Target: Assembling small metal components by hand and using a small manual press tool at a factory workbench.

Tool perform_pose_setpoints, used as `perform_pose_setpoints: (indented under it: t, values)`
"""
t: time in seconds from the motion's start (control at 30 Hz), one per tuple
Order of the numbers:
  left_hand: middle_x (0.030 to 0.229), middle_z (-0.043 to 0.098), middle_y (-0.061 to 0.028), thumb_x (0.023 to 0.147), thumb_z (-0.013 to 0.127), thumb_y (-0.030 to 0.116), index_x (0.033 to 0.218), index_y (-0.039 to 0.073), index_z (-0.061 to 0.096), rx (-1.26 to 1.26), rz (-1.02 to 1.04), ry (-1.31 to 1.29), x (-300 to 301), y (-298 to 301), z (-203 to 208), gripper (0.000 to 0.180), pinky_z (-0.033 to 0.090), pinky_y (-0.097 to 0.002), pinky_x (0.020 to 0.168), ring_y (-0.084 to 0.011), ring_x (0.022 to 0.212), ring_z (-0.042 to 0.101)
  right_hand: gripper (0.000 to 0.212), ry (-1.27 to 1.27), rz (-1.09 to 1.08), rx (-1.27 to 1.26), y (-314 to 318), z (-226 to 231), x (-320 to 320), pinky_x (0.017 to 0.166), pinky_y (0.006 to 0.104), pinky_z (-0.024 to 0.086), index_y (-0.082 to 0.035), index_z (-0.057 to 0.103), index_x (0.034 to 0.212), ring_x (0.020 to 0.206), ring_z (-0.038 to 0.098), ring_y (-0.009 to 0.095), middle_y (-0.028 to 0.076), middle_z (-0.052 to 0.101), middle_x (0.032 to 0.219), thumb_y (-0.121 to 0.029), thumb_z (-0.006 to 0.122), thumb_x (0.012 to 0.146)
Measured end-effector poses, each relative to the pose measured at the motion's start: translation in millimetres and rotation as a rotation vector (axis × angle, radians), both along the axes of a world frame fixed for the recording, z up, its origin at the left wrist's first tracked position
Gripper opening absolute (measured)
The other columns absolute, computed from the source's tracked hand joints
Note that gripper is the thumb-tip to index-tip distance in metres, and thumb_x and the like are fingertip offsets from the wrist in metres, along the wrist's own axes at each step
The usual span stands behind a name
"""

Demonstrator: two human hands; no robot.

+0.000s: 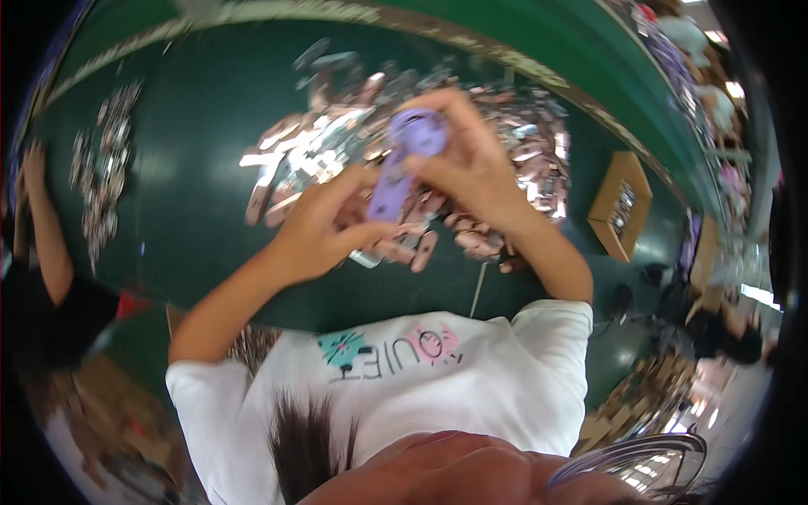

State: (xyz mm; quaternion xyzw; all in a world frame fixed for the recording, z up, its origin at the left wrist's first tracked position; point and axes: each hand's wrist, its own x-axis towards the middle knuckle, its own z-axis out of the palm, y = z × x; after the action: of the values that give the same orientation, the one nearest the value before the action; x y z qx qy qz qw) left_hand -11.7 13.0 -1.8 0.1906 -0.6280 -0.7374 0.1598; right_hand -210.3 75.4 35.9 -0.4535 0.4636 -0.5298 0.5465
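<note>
Both hands hold one long purple plastic piece (390, 190) with a rounded, ring-like end, above the table. My left hand (318, 220) is closed around its narrow lower end, thumb along the side. Near the round upper end, my right hand (475, 160) grips it between thumb and fingers; motion blurs these fingers. What the piece belongs to cannot be made out. Beneath and behind the hands spreads a heap of small, shiny, pinkish and silver elongated parts (290, 135), partly hidden by the hands.
The dark green table (202, 109) has a raised green edge at the far side. A looser strip of shiny parts (105, 172) lies to the left, near another person's arm (50, 231). At the right stands an open cardboard box (599, 225) with small parts inside.
</note>
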Motion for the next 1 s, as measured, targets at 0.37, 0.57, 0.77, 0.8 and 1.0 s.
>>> perform_pose_setpoints:
  t: [0.37, 0.57, 0.77, 0.8, 1.0]
  values:
    - [0.092, 0.065, -0.0136, 0.085, 0.059, -0.001, 0.112, 0.0, 0.043, 0.055, 0.033, 0.018, 0, 16, 4, 0.031, 0.053, -0.0252, 0.069, -0.0181, 0.083, 0.065, 0.038, -0.018, 0.242, 0.135, -4, 8, -19, 0.075, 0.0279, 0.047, -0.004, 0.05, 0.116, 0.09, 0.056, 0.012, 0.008, 0.057, 0.098, -0.015, 0.068, 0.084]
    - [0.088, 0.065, -0.0093, 0.085, 0.062, 0.004, 0.14, 0.002, 0.028, -0.073, 0.158, -0.08, -7, 13, 10, 0.065, 0.044, -0.0162, 0.052, -0.0098, 0.068, 0.061, 0.039, 0.983, -0.219, -0.31, -56, -11, -78, 0.067, 0.0348, 0.043, -0.005, 0.066, 0.101, 0.077, 0.053, 0.021, 0.011, 0.054, 0.082, -0.039, 0.067, 0.081]
    - [0.082, 0.064, -0.0063, 0.089, 0.057, 0.002, 0.128, 0.0, 0.046, -0.352, 0.095, -0.089, -5, 18, 2, 0.04, 0.044, -0.0186, 0.055, -0.0072, 0.064, 0.058, 0.064, 1.014, -0.845, 0.553, -179, -32, -245, 0.102, 0.0548, 0.028, -0.013, 0.055, 0.126, 0.125, 0.036, 0.042, 0.02, 0.038, 0.139, -0.05, 0.066, 0.075]
    - [0.081, 0.064, -0.0061, 0.089, 0.057, 0.002, 0.127, 0.0, 0.048, -0.385, 0.061, -0.094, -7, 18, 4, 0.039, 0.045, -0.0187, 0.055, -0.0071, 0.064, 0.058, 0.064, 1.011, -0.858, 0.549, -176, -39, -252, 0.102, 0.0548, 0.028, -0.013, 0.055, 0.126, 0.125, 0.036, 0.042, 0.02, 0.038, 0.139, -0.05, 0.066, 0.075]
    - [0.086, 0.064, -0.0077, 0.082, 0.065, 0.004, 0.109, 0.003, 0.062, -0.862, 0.153, -0.144, 0, 14, 6, 0.027, 0.046, -0.0279, 0.064, -0.0176, 0.071, 0.058, 0.043, 1.517, -0.532, -0.574, -102, -25, -128, 0.087, 0.0442, 0.039, -0.014, 0.055, 0.121, 0.107, 0.046, 0.035, 0.016, 0.048, 0.12, -0.026, 0.065, 0.081]
